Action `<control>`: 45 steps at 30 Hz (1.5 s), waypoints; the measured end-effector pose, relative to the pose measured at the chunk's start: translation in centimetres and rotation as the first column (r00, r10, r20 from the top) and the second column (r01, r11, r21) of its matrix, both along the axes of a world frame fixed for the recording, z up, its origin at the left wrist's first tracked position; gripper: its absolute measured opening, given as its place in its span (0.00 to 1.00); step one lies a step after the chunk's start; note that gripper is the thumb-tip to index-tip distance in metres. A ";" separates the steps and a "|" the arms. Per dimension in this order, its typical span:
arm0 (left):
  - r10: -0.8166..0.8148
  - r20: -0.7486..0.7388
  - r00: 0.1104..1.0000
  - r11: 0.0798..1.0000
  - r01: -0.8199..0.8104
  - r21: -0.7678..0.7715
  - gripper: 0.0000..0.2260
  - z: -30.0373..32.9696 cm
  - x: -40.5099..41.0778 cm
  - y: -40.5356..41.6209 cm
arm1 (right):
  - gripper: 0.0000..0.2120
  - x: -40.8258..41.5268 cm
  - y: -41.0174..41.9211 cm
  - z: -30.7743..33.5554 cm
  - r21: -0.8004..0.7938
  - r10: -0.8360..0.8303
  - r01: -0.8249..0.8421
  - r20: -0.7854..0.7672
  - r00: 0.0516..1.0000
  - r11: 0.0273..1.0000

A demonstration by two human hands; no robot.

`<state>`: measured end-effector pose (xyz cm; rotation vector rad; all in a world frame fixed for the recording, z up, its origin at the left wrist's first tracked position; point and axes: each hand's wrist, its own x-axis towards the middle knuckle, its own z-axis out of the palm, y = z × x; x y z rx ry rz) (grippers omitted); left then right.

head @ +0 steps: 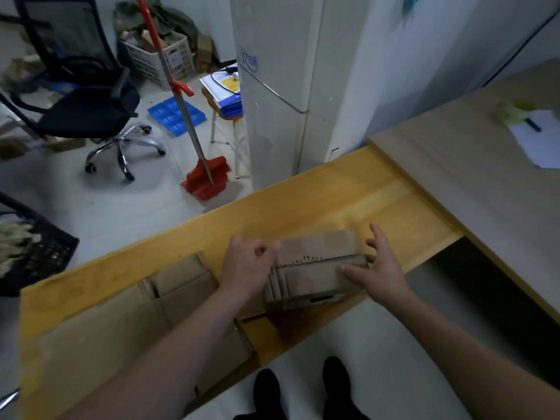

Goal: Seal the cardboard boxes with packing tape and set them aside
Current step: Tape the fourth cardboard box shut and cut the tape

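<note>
A person stood at a yellow wooden tabletop (303,204) with both hands on a small cardboard box (315,268), which sat toward the near edge of the tabletop, right of its middle. The box's top flaps were folded down, and a jagged seam ran across its top. The left hand (247,265) pressed against the box's left end with its fingers curled over the top edge there, gripping it. The right hand (378,265) was spread wide, its fingers straight and splayed, the thumb lying along the front of the box and the fingertips touching its right end without closing around it.

To the left, toward the tabletop's near-left corner, lay a stack of flattened cardboard boxes (127,325), partly hidden beneath the left forearm. No tape was clearly visible on the small box; the blur made that hard to judge.

A paler desk (485,189) met the tabletop's right end, carrying white paper (539,140) near its far edge. On the floor beyond the tabletop's far edge stood a red dustpan with a long handle (206,177), a black office chair (88,95), a blue tray (175,116), a white crate (163,59) and a small stool (227,116) stacked with papers. A tall white cabinet (278,86) rose behind the tabletop. The person's dark shoes (303,389) showed below the near edge.
</note>
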<state>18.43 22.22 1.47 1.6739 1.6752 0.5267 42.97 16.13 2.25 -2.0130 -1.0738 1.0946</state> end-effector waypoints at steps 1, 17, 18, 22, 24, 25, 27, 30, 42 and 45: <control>0.023 -0.019 1.000 0.999 -0.024 -0.024 0.10 -0.6 0.3 -0.6 | 0.50 -0.2 -0.2 -0.3 -0.005 -0.005 0.005 -0.079 0.997 1.000; -0.116 0.217 0.969 0.962 0.056 0.266 0.18 2.8 18.2 1.2 | 0.16 11.4 1.3 3.3 0.315 -0.419 0.398 0.000 0.908 0.862; -0.144 0.212 0.967 0.952 0.077 0.296 0.18 3.4 20.7 1.7 | 0.13 13.8 1.3 3.7 0.323 -0.457 0.439 -0.022 0.889 0.838; -0.265 0.190 0.945 0.910 0.181 0.373 0.16 5.6 31.4 2.9 | 0.07 23.8 0.0 5.6 0.376 -0.566 0.529 -0.014 0.824 0.761; -0.333 0.165 0.928 0.885 0.248 0.394 0.15 6.3 36.9 2.9 | 0.06 28.6 -1.3 5.9 0.379 -0.604 0.563 -0.012 0.797 0.735; -0.361 0.154 0.920 0.875 0.277 0.397 0.15 6.7 39.6 2.9 | 0.06 31.0 -2.0 5.9 0.374 -0.631 0.589 -0.014 0.776 0.716; -0.417 0.146 0.897 0.852 0.330 0.407 0.15 7.3 44.5 2.5 | 0.07 35.2 -3.5 6.1 0.369 -0.674 0.630 -0.013 0.739 0.683; -0.495 0.134 0.859 0.821 0.412 0.395 0.16 7.5 50.9 1.7 | 0.08 40.4 -5.9 6.3 0.360 -0.720 0.673 -0.007 0.694 0.646; -0.691 0.004 0.723 0.718 0.686 0.114 0.15 0.3 63.8 1.6 | 0.12 49.2 -10.2 -0.5 0.101 -0.779 0.773 0.059 0.624 0.627; -0.713 0.004 0.701 0.696 0.707 0.123 0.15 -0.4 65.8 3.7 | 0.15 50.3 -8.7 -1.1 0.080 -0.796 0.792 0.053 0.603 0.605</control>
